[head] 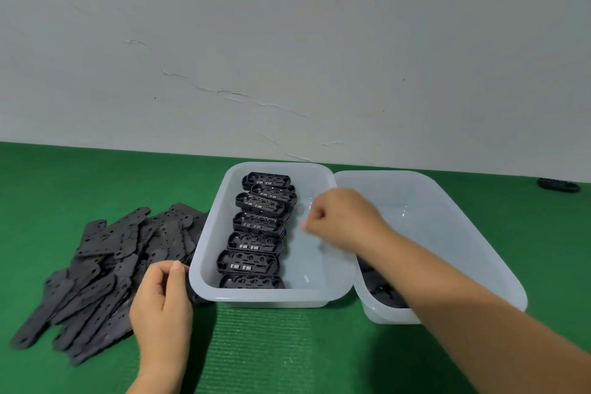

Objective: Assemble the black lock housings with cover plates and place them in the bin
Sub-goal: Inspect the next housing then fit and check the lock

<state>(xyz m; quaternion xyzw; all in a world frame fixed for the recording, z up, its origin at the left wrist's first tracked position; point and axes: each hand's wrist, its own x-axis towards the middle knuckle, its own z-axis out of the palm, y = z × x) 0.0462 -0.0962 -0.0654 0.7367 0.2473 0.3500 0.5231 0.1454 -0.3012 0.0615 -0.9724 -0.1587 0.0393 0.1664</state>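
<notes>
A row of several black lock housings (256,227) lies along the left side of the middle translucent bin (271,299). A heap of flat black cover plates (105,269) is spread on the green mat to its left. My left hand (163,304) rests at the heap's right edge, by the bin's front-left corner. Its fingers are curled with the thumb near the rim, and the palm side is hidden. My right hand (343,217) hovers over the bare right half of the middle bin, fingers curled into a loose fist with nothing visible in them. Its fingertips are blurred.
A second translucent bin (447,201) stands against the first on the right, with dark parts (380,291) at its near end, partly under my right forearm. A small black object (559,185) lies at the far right by the cracked white wall. The green mat (271,349) covers the table.
</notes>
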